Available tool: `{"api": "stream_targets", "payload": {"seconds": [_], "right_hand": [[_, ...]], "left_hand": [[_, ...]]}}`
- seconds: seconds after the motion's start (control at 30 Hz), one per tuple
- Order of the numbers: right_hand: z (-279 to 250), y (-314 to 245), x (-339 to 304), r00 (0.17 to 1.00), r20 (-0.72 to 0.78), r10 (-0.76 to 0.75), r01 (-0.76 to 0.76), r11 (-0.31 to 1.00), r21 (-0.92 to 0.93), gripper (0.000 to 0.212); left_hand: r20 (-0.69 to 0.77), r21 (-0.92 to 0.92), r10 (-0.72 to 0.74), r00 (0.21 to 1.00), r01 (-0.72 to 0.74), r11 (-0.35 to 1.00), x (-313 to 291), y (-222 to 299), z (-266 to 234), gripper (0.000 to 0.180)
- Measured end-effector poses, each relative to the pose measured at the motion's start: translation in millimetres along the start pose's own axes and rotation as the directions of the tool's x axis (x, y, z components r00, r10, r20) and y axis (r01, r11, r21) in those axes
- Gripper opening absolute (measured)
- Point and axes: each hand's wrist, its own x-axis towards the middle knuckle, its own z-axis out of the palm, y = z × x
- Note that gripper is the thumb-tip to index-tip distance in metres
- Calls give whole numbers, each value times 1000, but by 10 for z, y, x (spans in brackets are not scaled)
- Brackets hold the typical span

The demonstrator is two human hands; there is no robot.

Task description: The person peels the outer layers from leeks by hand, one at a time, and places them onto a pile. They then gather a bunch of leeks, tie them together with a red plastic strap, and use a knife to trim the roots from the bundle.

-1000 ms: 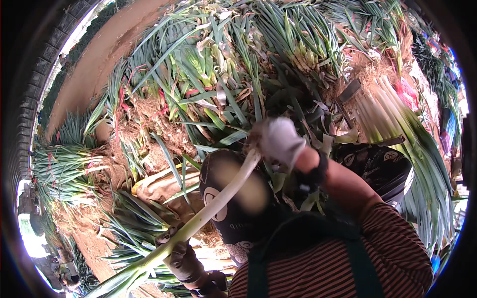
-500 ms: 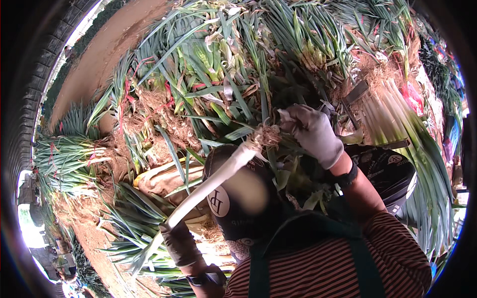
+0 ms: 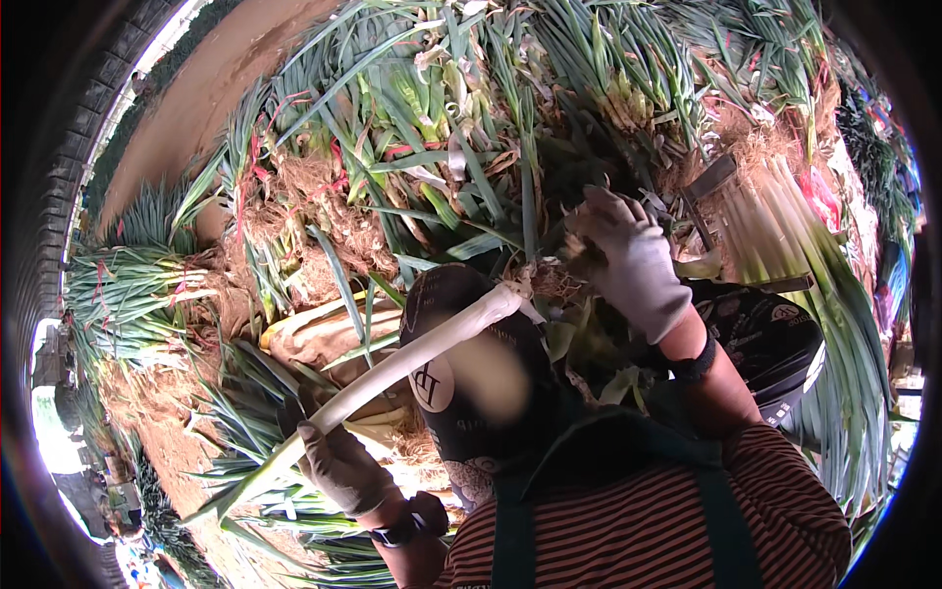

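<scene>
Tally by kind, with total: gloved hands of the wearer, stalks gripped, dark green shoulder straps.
Gloved hands: 2
Gripped stalks: 1
Dark green shoulder straps: 2
Total: 5

Brown ground upper L, w/ v. bright glare nr L rim

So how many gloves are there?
2: a grey glove on the left hand, a white glove on the right hand. Others may be hidden.

White lettering and round white emblems stand on the 2 black trouser legs.
</scene>
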Motion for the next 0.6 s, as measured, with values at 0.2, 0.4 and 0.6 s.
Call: {"api": "stream_targets", "payload": {"seconds": [0.2,0.4,0.6], "right_hand": [[-117,-378,21,963,71,-262,220,907,359,37],[242,-568,95,921,127,-367,271,842,465,37],[387,-574,121,910,167,-381,270,846,460,25]], "left_hand": [[-108,-43,42,993,-47,998,85,12,161,41],[-111,101,276,955,-265,959,199,42,243,42],[2,10,319,948,-319,948,168,126,270,43]]}}
